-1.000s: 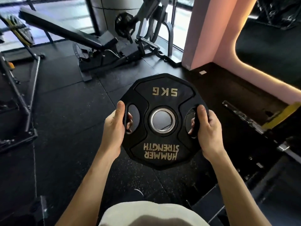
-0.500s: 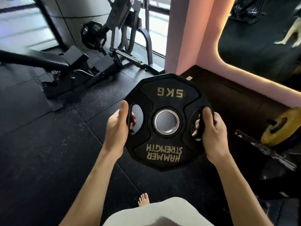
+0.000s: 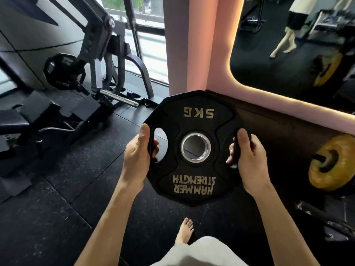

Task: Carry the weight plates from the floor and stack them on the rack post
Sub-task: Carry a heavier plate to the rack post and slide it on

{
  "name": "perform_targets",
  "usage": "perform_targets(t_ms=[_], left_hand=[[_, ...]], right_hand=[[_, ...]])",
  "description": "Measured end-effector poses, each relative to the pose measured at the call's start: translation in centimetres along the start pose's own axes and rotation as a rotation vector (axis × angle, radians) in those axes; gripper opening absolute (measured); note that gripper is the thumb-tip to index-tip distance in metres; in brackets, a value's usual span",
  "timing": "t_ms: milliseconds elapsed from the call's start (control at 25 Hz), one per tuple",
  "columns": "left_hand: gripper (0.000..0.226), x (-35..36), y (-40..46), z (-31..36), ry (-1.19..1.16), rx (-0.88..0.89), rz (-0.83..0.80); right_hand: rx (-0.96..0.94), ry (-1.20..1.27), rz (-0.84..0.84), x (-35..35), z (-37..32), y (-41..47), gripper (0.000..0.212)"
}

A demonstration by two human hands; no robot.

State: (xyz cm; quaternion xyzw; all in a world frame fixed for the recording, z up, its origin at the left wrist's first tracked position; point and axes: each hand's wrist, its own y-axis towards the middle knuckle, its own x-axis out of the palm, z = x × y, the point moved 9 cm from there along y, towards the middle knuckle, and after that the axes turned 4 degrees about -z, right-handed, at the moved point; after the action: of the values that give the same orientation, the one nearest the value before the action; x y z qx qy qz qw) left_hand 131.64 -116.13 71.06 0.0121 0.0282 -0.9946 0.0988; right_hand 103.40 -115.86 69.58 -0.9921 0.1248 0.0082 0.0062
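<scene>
Floor: black rubber mat (image 3: 57, 217) lay under your plate.
Left hand (image 3: 137, 156): you gripped 5 kg plate (image 3: 194, 148), left cutout.
Right hand (image 3: 249, 160): gripped right cutout.

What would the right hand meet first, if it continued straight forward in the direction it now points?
Probably the dark panel at the foot of the pink wall. The right hand holds its grip on the 5 kg plate and points that way; depth is uncertain.
</scene>
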Motion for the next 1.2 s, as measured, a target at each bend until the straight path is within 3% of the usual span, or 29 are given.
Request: perform_targets(t_ms=[280,560,760,920,1040,1200], left_hand=[[0.053,5.6,18.7,2.9,-0.043,0.020,-0.119],[0.060,13.5,38.6,3.1,-0.085,0.040,-0.336],[0.060,21.6,52.6,5.8,-0.102,0.012,-0.586],[0.067,28.7,58.4,8.0,-0.089,0.017,-0.730],[0.054,35.1,60.5,9.3,-0.123,0.003,-0.865],[0.056,44.3,61.6,10.2,-0.124,0.050,-1.029]], right_hand=[[0.012,-0.014,0.096,2.5,-2.2,16.1,0.049],[-0.021,0.000,0.333,3.5,-2.0,31.2,0.038],[-0.065,0.049,0.550,3.9,-3.8,40.6,0.033],[-0.094,0.043,0.713,1.9,-5.2,45.0,0.034],[-0.089,0.000,0.847,-1.2,-5.4,47.4,0.039],[-0.111,-0.020,0.998,-6.6,-4.7,49.9,0.043]])
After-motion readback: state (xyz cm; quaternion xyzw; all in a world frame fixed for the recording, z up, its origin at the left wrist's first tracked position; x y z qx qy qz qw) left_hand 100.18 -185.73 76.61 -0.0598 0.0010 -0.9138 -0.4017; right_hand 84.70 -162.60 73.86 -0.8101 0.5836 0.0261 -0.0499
